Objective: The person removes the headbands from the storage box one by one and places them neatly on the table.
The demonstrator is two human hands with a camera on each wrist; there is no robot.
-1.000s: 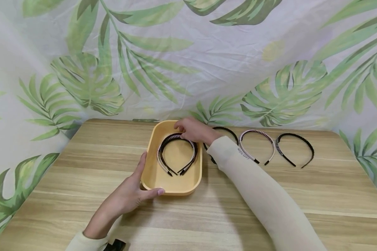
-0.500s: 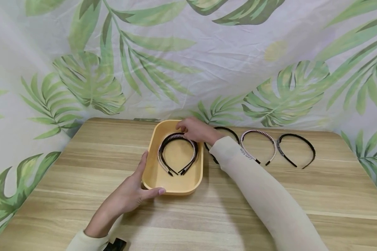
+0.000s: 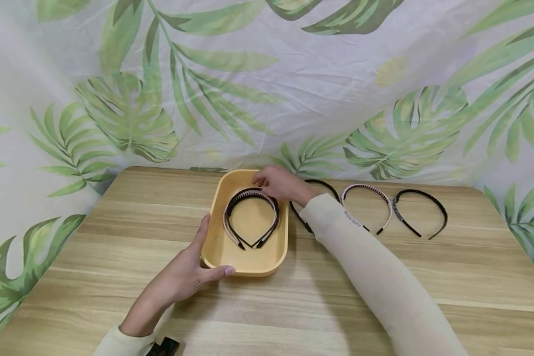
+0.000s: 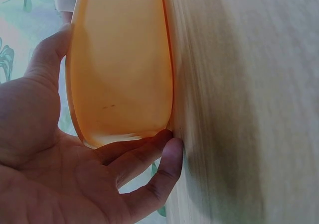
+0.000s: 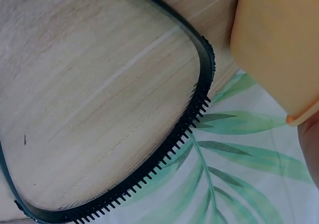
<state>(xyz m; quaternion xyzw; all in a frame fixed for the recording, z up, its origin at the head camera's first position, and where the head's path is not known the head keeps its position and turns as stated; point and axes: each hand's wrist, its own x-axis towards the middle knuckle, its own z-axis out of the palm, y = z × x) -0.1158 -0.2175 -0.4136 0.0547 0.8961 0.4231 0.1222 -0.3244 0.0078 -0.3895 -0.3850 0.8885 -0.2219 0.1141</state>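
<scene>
Left hand (image 3: pixel 187 276) grips the yellow, rounded-rectangular bin (image 3: pixel 249 273). Right hand (image 3: pixel 281 186) is at the black and pink, curved toothed headbands (image 3: pixel 240 198) inside; whether its fingers hold one, cannot tell.

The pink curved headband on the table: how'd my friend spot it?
On the wood-grain table, look right of the yellow rounded box. The pink headband lies between two curved, mostly black headbands. It's the only pink one in that row.
</scene>
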